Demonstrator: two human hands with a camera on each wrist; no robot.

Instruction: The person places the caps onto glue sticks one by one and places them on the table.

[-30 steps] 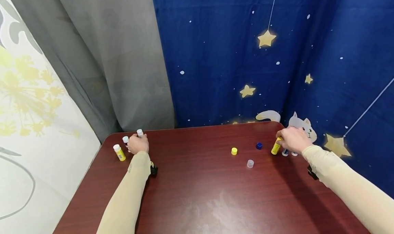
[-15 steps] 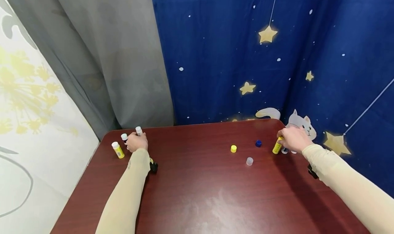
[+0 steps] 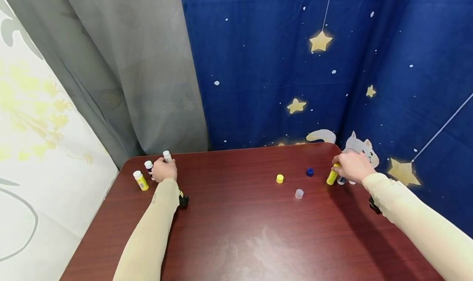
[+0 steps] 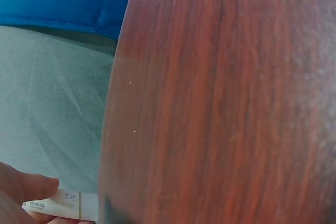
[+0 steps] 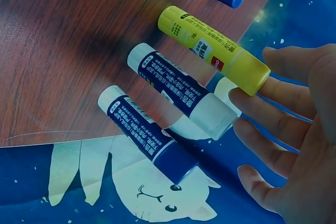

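Observation:
At the table's far left corner, my left hand (image 3: pixel 164 170) grips a pale glue stick (image 4: pixel 63 205), its white end sticking up past the fingers. Beside that hand stand a dark glue stick (image 3: pixel 149 166) and a yellow one (image 3: pixel 141 181), both with white tops. Over on the right, my right hand (image 3: pixel 354 167) pinches the top of a yellow glue stick (image 5: pixel 207 45) between thumb and finger. Two dark blue glue sticks stand in a row beside it, one with a clear top (image 5: pixel 168 82), one with a blue top (image 5: pixel 142 129); my other fingers lie near them.
Three loose caps lie on the brown table (image 3: pixel 236 231) right of the middle: yellow (image 3: pixel 279 179), blue (image 3: pixel 309 172) and clear (image 3: pixel 299 194). A grey curtain (image 3: pixel 162 88) and a blue starry curtain (image 3: pixel 258 67) hang behind the table's far edge.
The head view has shifted slightly, so everything sits a little higher in it. Both hands keep their places at the glue sticks.

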